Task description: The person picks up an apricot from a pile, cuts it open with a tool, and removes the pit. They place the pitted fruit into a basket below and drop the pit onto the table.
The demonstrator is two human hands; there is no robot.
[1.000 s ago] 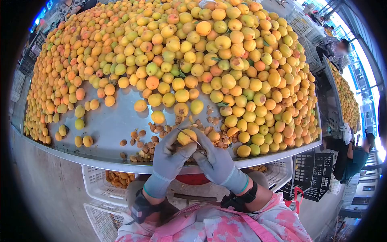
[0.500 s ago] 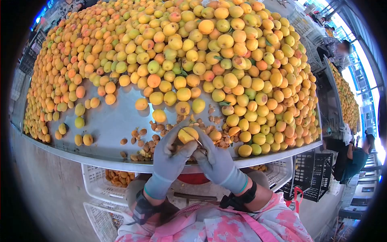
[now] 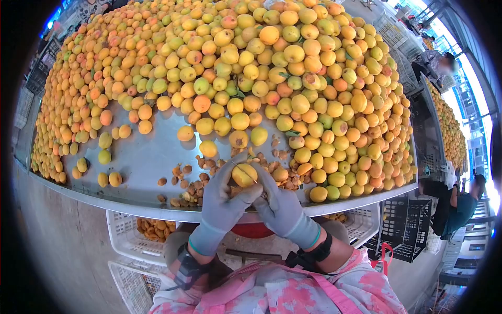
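My left hand, in a grey glove, is closed around a yellow apricot just over the table's near edge. A thin line of metal shows across the fruit. Close against it, my right hand, gloved alike, is closed on a small knife; its handle is hidden in the fingers. Beyond both hands lie brown apricot stones and torn fruit pieces. A large heap of whole apricots covers much of the metal table.
Below the table edge stand a white crate with halved apricots and another white crate. Black crates are at the right. A person in a dark green top sits by another fruit-covered table.
The apricot has turned in my left hand, and the knife sits at a different angle to it. Both hands remain together at nearly the same place. The view has shifted very slightly.
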